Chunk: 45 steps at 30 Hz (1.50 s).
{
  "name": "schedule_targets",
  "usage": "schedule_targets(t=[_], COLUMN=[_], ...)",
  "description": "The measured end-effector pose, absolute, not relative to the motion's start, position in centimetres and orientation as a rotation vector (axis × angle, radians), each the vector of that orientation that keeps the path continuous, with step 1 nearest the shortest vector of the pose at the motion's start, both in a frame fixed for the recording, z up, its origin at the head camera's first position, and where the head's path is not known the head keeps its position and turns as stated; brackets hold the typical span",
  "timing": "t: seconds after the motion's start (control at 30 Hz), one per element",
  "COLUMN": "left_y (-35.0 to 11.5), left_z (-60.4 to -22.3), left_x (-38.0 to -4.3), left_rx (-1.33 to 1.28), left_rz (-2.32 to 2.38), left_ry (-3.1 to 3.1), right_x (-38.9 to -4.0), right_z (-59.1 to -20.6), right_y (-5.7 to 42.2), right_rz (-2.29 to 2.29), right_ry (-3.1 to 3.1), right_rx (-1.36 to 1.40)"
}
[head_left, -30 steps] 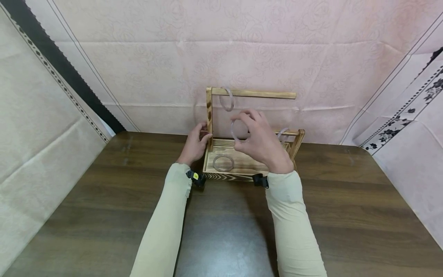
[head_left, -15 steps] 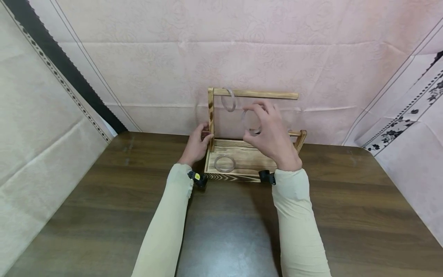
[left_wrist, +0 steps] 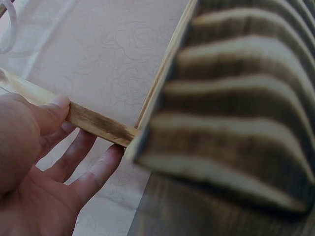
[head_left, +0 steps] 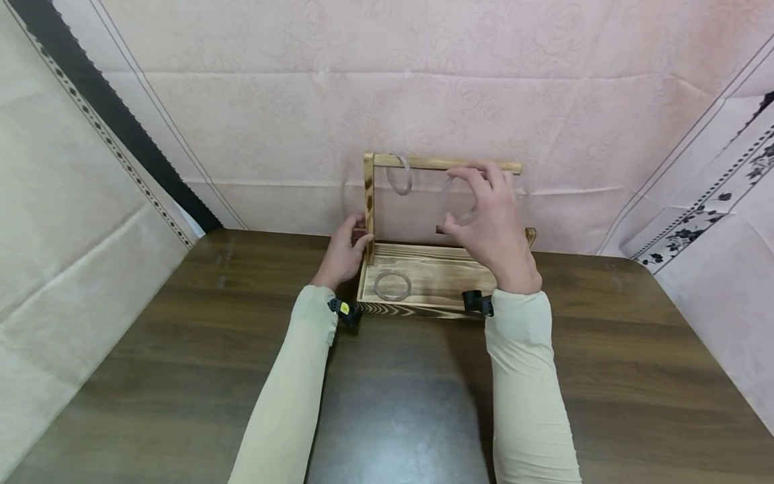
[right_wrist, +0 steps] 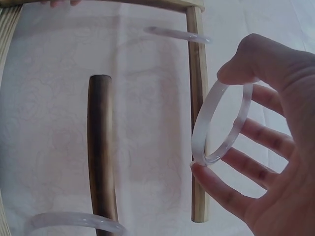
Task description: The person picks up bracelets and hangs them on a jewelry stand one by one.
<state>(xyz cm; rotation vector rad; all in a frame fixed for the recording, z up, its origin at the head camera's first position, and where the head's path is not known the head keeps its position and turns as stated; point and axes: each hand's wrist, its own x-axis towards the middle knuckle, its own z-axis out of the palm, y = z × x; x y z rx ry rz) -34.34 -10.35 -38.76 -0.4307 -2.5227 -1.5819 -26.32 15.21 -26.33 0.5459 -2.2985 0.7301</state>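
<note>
Bangle (right_wrist: 199,132) is pinched between thumb and fingertips of the right hand (head_left: 498,228), just beside the upper bar (head_left: 429,163), can't tell if touching; second bangle (head_left: 410,178) hangs on that bar left of those fingertips, third bangle (right_wrist: 74,218) is around the lower bar (right_wrist: 101,147) beneath them. Left hand (head_left: 340,259) grips the upright post (head_left: 369,208) between thumb and fingers; fourth bangle (head_left: 393,298) lies flat in the wooden tray (head_left: 435,275), right of the left fingers and below the right ones.
</note>
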Motion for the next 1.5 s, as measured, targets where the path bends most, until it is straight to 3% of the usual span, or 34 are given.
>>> schedule_targets(t=[1.5], left_y=[-10.5], left_z=[-39.1], left_x=[-34.6], left_rx=[-0.449], left_rz=[-1.581], left_ry=[-2.5], right_x=[-27.8], right_z=[-25.7], right_y=[19.3], right_rz=[0.837], right_ry=[-2.256], right_rx=[0.391])
